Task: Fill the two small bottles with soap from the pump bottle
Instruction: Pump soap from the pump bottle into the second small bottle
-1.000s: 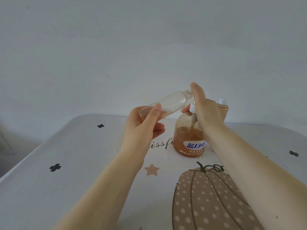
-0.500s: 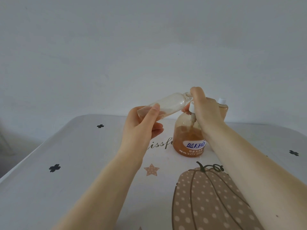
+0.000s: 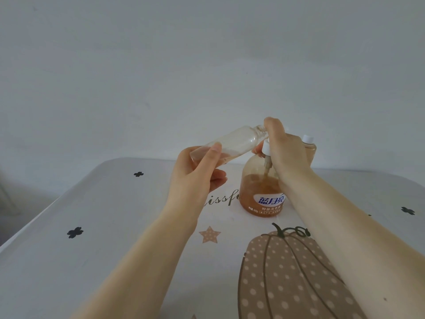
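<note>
**Head view: filling in progress at the pump bottle**

Plain grey wall (image 3: 207,65) backs a white table (image 3: 92,249) printed with a spotted pumpkin (image 3: 294,277). We note the left hand (image 3: 195,176) grasping a clear small bottle (image 3: 232,142), tilted, its open neck up against the pump head. We record the right hand (image 3: 285,150) closed over the pump of the amber pump bottle (image 3: 262,194), which stands on the table. We see a second small bottle (image 3: 309,146), white-capped, just behind the right hand; its base is hidden.
</note>
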